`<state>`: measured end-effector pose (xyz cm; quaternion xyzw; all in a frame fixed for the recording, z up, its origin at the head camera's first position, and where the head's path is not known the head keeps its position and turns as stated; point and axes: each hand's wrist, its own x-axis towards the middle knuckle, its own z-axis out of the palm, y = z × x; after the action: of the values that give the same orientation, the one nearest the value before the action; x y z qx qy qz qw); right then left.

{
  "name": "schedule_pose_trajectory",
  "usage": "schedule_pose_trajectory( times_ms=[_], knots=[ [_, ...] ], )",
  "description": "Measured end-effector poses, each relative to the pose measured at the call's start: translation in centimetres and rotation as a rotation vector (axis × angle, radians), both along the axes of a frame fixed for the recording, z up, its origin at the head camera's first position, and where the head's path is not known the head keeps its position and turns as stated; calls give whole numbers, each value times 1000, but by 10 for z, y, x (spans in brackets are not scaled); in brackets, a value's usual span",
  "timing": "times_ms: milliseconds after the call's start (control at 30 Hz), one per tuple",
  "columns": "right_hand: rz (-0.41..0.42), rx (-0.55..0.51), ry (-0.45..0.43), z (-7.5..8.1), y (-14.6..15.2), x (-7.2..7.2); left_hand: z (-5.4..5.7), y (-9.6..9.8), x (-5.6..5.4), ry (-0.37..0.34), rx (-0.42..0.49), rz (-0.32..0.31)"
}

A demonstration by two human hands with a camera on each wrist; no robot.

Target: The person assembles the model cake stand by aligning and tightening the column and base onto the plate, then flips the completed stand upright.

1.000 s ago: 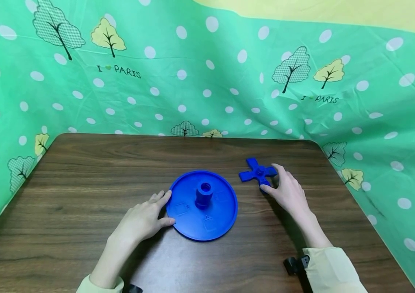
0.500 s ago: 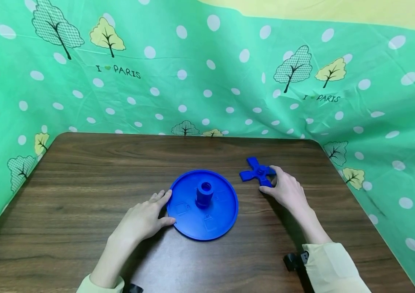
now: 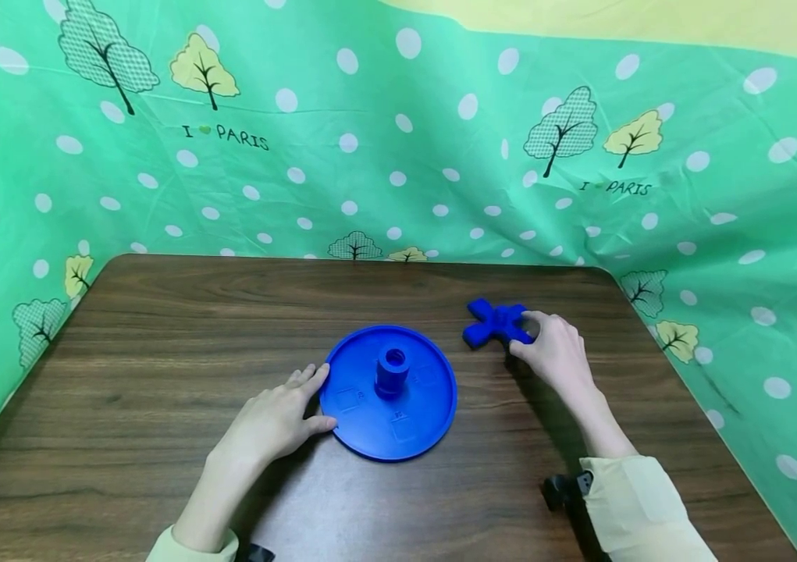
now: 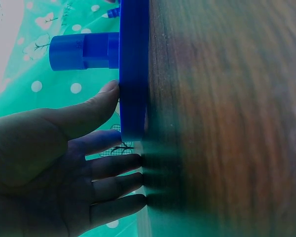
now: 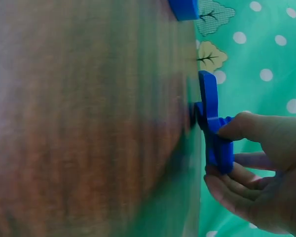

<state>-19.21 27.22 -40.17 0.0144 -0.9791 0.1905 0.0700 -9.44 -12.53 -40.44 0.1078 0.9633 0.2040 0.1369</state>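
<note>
A round blue base point(image 3: 398, 437) with a raised rim lies on the table, a hollow post point(image 3: 392, 375) standing upright at its centre. My left hand point(image 3: 272, 417) rests at the base's left edge, thumb and index fingertip touching the rim. In the left wrist view its other fingers point(image 4: 116, 168) extend straight down to the tabletop. Right of the base, my right hand point(image 3: 558, 351) pinches a blue cross-shaped piece point(image 3: 496, 321) by its right-hand arms. The right wrist view shows the cross-shaped piece point(image 5: 210, 103) tilted, the thumb on one face and fingers under its near end.
The brown wood-grain table point(image 3: 194, 328) has rounded far corners. A green dotted cloth point(image 3: 370, 172) with printed trees hangs behind and beside it. A dark wrist camera point(image 3: 561, 492) sits by the right sleeve.
My right hand has closed on the cross-shaped piece, which was lying flat, and has tipped it up, turning it slightly. The left hand and the round base have stayed put.
</note>
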Motion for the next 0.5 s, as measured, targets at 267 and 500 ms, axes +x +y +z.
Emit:
schedule_pose_trajectory(
  times_ms=[267,500],
  knots=[
    [-18,-90,127,11,-4,-3,0,0,0,1,-2,3],
    [-16,-144,240,18,-9,-4,-2,1,1,5,0,1]
  ],
)
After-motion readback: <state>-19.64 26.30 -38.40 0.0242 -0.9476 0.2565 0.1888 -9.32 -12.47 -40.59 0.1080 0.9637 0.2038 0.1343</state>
